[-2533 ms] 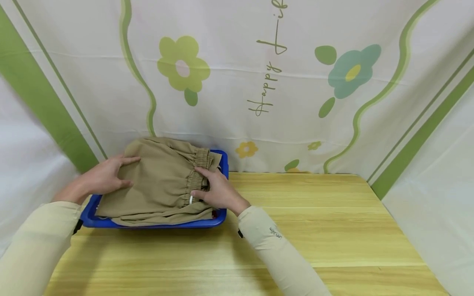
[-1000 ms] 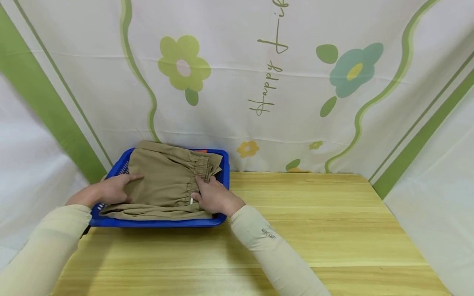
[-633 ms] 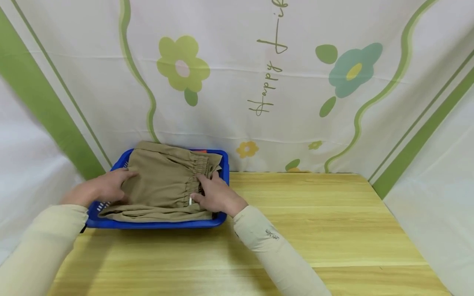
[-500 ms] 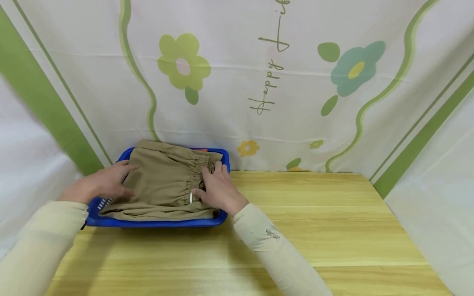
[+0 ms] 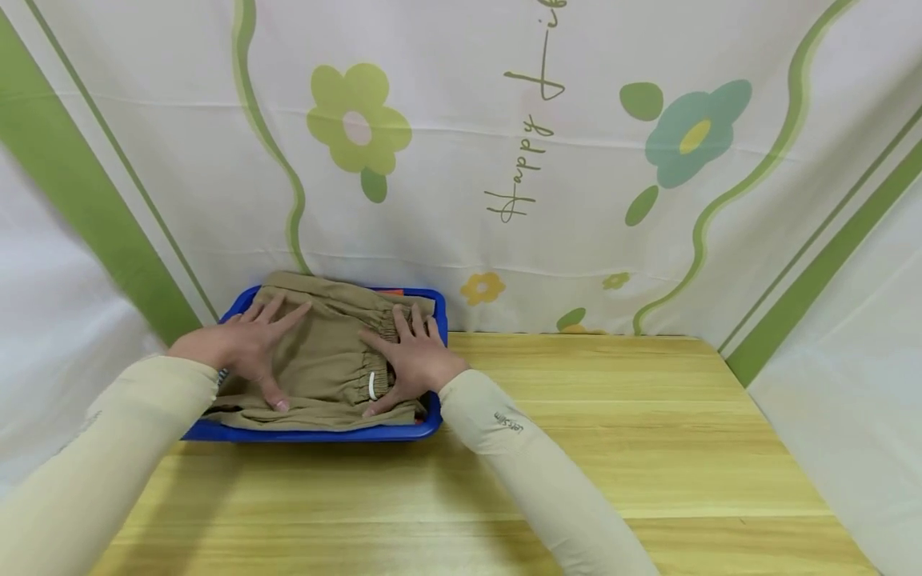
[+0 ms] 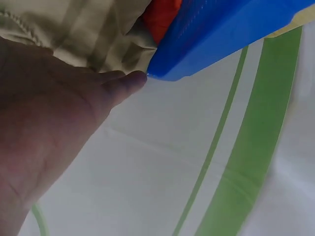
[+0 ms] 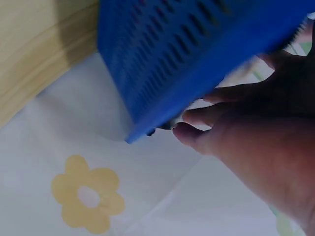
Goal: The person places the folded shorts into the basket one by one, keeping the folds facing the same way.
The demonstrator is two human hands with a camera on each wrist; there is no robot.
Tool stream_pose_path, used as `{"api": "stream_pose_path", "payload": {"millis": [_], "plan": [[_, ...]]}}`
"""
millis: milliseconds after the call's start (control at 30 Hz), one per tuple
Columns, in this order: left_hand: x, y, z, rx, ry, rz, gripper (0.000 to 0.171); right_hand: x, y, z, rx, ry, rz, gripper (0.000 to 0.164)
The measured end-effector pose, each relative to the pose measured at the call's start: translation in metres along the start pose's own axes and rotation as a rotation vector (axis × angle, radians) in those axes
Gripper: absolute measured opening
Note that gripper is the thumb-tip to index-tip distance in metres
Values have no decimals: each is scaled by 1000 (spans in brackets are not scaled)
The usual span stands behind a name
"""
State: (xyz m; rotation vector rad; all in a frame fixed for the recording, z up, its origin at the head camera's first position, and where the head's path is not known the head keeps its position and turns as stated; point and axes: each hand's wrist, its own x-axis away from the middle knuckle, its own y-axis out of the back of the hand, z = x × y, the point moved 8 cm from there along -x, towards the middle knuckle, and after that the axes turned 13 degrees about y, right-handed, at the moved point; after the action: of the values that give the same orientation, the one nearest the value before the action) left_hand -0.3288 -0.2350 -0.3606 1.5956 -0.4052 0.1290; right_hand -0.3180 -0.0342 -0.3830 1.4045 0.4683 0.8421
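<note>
Folded khaki trousers point(image 5: 324, 352) with a gathered elastic waistband and a white drawcord end lie in a blue plastic basket point(image 5: 310, 434). My left hand point(image 5: 248, 344) rests on their left part with fingers spread. On the waistband side, my right hand point(image 5: 414, 356) presses with its fingers fanned out. Slotted basket walls point(image 7: 162, 54) show in the right wrist view, with the right fingers over the rim. Something orange-red point(image 6: 161, 18) peeks out beside the trousers in the left wrist view. Whatever lies beneath the trousers is mostly hidden.
The basket stands at the back left of a wood-grain table point(image 5: 576, 448). Right behind it hangs a white curtain point(image 5: 446, 160) printed with flowers and lettering; more white cloth closes off both sides.
Both hands have moved from the trousers' side edges onto their top, fingers now spread wide. The trousers have settled lower into the basket since the earliest frame, baring more of its rim.
</note>
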Motion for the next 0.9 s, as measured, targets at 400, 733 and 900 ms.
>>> {"api": "stream_pose_path", "payload": {"millis": [400, 733, 900], "plan": [[-18, -24, 1, -10, 114, 181, 148, -9, -19, -8, 81, -70, 96, 114], [-27, -38, -5, -46, 113, 219, 132, -12, -24, -11, 139, -82, 132, 111], [-27, -40, -3, -55, 129, 225, 131, -14, -24, -10, 192, -75, 118, 110]]}}
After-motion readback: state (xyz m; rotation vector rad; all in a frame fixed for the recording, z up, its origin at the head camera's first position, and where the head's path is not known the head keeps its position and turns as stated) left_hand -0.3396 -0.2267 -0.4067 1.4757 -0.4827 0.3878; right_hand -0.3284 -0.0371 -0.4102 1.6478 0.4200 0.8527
